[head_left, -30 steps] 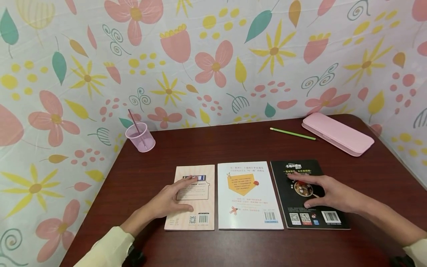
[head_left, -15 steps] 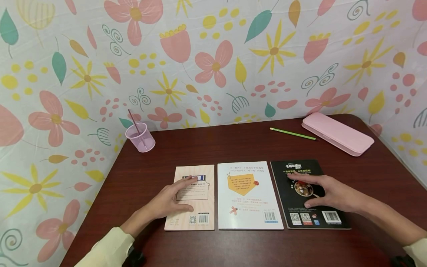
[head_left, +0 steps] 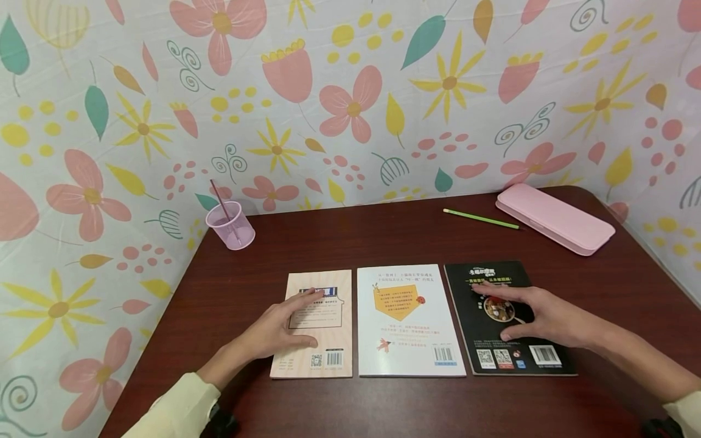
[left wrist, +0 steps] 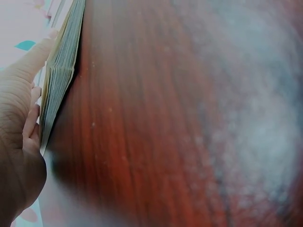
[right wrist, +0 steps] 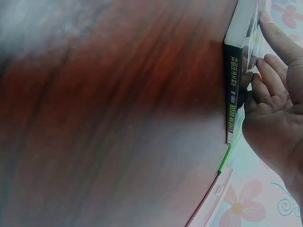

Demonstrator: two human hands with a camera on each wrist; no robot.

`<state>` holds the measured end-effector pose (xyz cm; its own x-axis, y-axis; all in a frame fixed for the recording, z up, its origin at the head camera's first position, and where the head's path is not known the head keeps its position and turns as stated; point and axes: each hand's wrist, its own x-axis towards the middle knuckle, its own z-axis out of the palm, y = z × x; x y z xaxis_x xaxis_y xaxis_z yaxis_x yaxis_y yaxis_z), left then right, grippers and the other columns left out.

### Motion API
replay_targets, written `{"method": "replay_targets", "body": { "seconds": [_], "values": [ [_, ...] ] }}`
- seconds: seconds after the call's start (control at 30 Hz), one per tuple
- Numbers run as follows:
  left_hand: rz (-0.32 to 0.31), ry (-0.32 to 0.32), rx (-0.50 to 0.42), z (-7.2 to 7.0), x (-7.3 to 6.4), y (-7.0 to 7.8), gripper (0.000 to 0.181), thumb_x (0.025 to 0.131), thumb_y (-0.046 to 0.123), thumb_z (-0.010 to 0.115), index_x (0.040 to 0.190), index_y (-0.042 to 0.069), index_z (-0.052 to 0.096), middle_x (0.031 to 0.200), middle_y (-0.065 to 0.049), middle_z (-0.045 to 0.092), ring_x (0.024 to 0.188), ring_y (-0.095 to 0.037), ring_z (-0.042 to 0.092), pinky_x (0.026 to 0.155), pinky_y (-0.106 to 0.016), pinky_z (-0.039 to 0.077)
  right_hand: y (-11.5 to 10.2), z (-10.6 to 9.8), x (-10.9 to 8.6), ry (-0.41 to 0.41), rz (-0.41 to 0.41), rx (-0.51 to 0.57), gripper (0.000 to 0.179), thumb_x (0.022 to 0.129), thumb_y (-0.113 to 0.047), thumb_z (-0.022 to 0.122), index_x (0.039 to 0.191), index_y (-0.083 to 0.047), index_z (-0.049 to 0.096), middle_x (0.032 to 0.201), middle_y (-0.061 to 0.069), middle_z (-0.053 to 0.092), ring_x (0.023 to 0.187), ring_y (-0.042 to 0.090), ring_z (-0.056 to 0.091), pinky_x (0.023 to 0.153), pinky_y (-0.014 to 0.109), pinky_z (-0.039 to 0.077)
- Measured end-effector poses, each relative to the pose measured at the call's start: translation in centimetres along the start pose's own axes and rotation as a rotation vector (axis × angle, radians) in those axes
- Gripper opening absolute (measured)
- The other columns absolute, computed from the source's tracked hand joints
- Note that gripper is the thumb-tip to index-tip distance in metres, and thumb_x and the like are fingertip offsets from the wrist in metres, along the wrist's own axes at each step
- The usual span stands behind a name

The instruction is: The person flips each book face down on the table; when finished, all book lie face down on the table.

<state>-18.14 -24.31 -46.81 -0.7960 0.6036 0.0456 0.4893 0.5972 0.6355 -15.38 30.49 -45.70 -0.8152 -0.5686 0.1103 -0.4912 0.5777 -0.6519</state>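
Three books lie side by side, back covers up, near the front of the dark wooden table. My left hand (head_left: pixel 276 328) rests on the cream book (head_left: pixel 328 340) at the left, fingers extended and thumb apart. In the left wrist view, the page edges of that book (left wrist: pixel 61 80) show beside the hand. The white book (head_left: pixel 405 365) lies in the middle with neither hand on it. On the right, my right hand (head_left: pixel 539 313) lies over the black book (head_left: pixel 520 359) with spread fingers. Its spine (right wrist: pixel 233 90) faces the right wrist camera.
A lilac mesh cup (head_left: pixel 231 226) with a thin stick inside stands at the back left. Behind the books on the right lie a green pencil (head_left: pixel 482 219) and a pink pencil case (head_left: pixel 555 219). Flower-patterned cloth (head_left: pixel 350 109) borders the table (head_left: pixel 339 240) behind.
The black book appears to have shifted very slightly to the right. Both hands and the other things keep their places.
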Motion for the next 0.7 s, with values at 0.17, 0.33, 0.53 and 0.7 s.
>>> {"method": "replay_targets", "body": {
  "seconds": [0.17, 0.33, 0.53, 0.7],
  "values": [
    [-0.003, -0.003, -0.002, -0.08, 0.0, 0.02, 0.095, 0.081, 0.038, 0.094, 0.162, 0.025, 0.047, 0.166, -0.001, 0.044, 0.156, -0.025, 0.034, 0.123, -0.056, 0.032, 0.11, 0.04, 0.05, 0.005, -0.013, 0.002, 0.087, 0.081, -0.038, 0.091, 0.157, -0.018, 0.054, 0.155, 0.008, 0.057, 0.132, -0.01, 0.045, 0.096, 0.014, 0.049],
    [0.01, -0.004, 0.001, -0.17, 0.02, 0.06, 0.095, 0.08, 0.037, 0.094, 0.162, 0.023, 0.048, 0.166, -0.002, 0.045, 0.156, -0.025, 0.035, 0.123, -0.055, 0.032, 0.17, 0.1, 0.1, 0.003, -0.013, -0.003, 0.087, 0.081, -0.037, 0.091, 0.157, -0.018, 0.054, 0.155, 0.009, 0.057, 0.133, -0.01, 0.045, 0.097, 0.012, 0.047],
    [0.021, -0.004, -0.002, -0.27, 0.05, 0.14, 0.095, 0.08, 0.037, 0.095, 0.162, 0.021, 0.048, 0.166, -0.004, 0.045, 0.156, -0.028, 0.035, 0.122, -0.057, 0.032, 0.17, 0.13, 0.08, 0.019, -0.036, -0.003, 0.086, 0.081, -0.038, 0.091, 0.156, -0.018, 0.055, 0.154, 0.006, 0.058, 0.132, -0.009, 0.046, 0.097, 0.012, 0.048],
    [0.046, 0.008, 0.026, -0.46, 0.11, 0.13, 0.092, 0.082, 0.035, 0.094, 0.161, 0.02, 0.049, 0.164, -0.007, 0.048, 0.153, -0.03, 0.039, 0.12, -0.058, 0.036, -0.37, -0.19, 0.21, 0.048, -0.05, -0.022, 0.081, 0.083, -0.033, 0.092, 0.154, -0.016, 0.057, 0.148, 0.006, 0.063, 0.12, 0.002, 0.059, 0.091, 0.017, 0.053]
  ]
}}
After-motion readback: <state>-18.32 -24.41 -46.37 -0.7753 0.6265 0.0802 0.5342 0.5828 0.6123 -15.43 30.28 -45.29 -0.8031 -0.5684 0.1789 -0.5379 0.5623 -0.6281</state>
